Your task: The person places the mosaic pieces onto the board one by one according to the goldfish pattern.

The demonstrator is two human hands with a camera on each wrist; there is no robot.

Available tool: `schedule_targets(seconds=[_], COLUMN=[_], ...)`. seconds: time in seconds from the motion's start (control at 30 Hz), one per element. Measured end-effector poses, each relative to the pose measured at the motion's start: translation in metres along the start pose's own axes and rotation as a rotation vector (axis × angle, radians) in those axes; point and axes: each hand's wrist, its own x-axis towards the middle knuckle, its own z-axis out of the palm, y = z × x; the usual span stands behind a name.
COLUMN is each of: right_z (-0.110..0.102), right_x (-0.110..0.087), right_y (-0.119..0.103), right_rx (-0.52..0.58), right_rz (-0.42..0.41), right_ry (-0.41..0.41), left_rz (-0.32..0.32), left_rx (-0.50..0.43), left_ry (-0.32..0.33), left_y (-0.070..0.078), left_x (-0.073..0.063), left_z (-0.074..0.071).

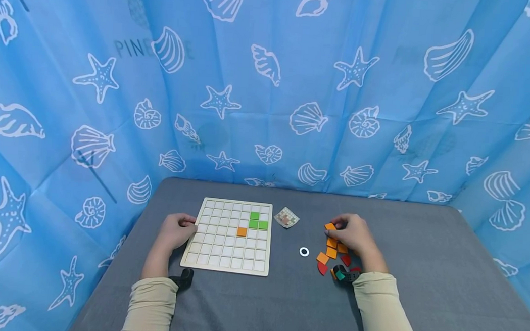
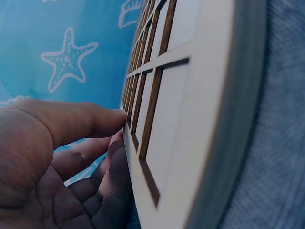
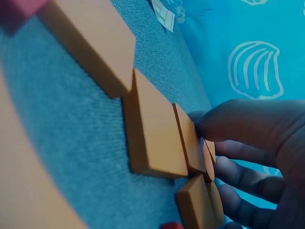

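A pale wooden grid board lies on the cloth, holding several green square tiles and one orange square tile. My left hand grips the board's left edge, its thumb on the rim in the left wrist view, fingers bent below. Over on the right, my right hand is at the far end of a loose group of orange square tiles. Its thumb and forefinger close around an orange tile there. In the right wrist view, the thumb overlaps the orange tiles, and the other fingers curve behind them.
A small card with a printed pattern lies off the board's upper right corner. Between board and tiles sits a white ring with a dark centre. Red quarter-round pieces lie near the right wrist. A blue shell-print curtain hangs behind the grey-covered table.
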Motion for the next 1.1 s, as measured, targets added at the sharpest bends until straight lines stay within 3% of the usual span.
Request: schedule_targets(seconds=[0.37,0.63,0.83,1.1], right_z=[0.005,0.011,0.027,0.057], right_x=[0.004,0.001,-0.005,-0.012], right_y=[-0.004,-0.024,-0.048,-0.086], right_rx=[0.004,0.093,0.172,0.220], right_rz=[-0.028,-0.216,-0.361,-0.464], right_ry=[-0.006,0.010,0.002,-0.069], left_rz=[-0.008,-0.002,0.006,0.002], left_rx=[-0.003,-0.003,-0.013,-0.028], left_ry=[0.001,0.002,-0.006,-0.010], left_y=[0.000,0.002,0.002,0.000], left_x=[-0.001,-0.001,-0.001,-0.001], left_z=[0.000,-0.001,-0.001,-0.001])
